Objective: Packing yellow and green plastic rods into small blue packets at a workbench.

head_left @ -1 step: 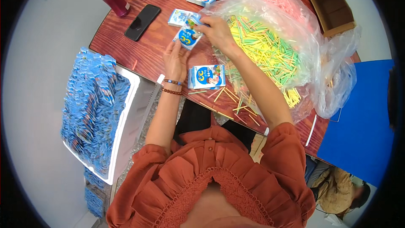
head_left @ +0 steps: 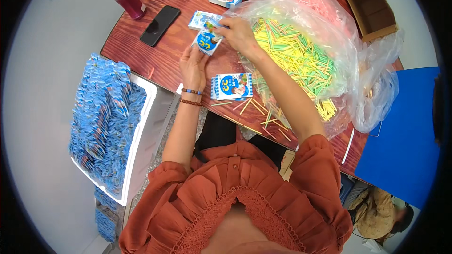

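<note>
Small blue-and-white packet point(head_left: 207, 41) sits mid-counter, gripped from below by the left hand point(head_left: 194, 66) while the right hand point(head_left: 239, 35) pinches its top edge, beside a clear bag of coloured sticks point(head_left: 301, 51). Holding it steady should keep the opening square; another packet point(head_left: 231, 86) lies nearer on the wooden counter point(head_left: 165, 61).

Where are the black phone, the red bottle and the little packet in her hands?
black phone point(head_left: 160, 25), head view, middle of its dark screen.
red bottle point(head_left: 128, 0), head view, its side.
little packet point(head_left: 207, 42), head view, its blue front.
</note>
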The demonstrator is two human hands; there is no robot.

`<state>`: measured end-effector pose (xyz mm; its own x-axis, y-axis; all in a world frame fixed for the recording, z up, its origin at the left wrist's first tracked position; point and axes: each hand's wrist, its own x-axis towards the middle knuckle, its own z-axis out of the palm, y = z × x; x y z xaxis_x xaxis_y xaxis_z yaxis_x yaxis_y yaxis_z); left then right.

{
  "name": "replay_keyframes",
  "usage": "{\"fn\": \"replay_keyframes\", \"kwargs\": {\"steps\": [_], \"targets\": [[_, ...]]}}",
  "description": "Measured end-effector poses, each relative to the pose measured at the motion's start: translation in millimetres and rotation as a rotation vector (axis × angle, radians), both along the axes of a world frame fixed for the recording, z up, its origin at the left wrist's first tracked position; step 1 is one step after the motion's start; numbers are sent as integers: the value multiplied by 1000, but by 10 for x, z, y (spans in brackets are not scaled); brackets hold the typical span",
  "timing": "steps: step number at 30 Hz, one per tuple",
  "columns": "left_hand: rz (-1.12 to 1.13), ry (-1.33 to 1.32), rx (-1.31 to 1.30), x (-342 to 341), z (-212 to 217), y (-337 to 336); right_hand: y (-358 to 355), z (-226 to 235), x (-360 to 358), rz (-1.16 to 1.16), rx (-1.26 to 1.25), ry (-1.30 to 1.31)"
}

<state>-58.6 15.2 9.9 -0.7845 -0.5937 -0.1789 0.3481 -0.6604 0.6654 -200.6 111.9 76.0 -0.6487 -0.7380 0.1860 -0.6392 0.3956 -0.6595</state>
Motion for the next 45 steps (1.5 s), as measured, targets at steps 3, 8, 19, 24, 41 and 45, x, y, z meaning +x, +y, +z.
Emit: {"fn": "replay_keyframes", "kwargs": {"steps": [3, 8, 19, 24, 41, 45], "targets": [[150, -101, -166, -2, -80, -128, -320, -79, -22, -76, 42, 68], [270, -236, -261, -82, -210, -170, -433, -187, -147, -102, 211, 203], [-132, -560, -1802, 322, 56, 212, 883, -88, 517, -60, 217, 98], [-91, -429, -1745, 322, -70, 207, 1144, -196, 668, -112, 74, -3], [120, -272, -1732, 316, 44, 295, 1151, -348, 617, -15, -41, 166], [-103, -135, -777, 365, -79, 313, 1213, -205, 625, -11, -154, 228]]}}
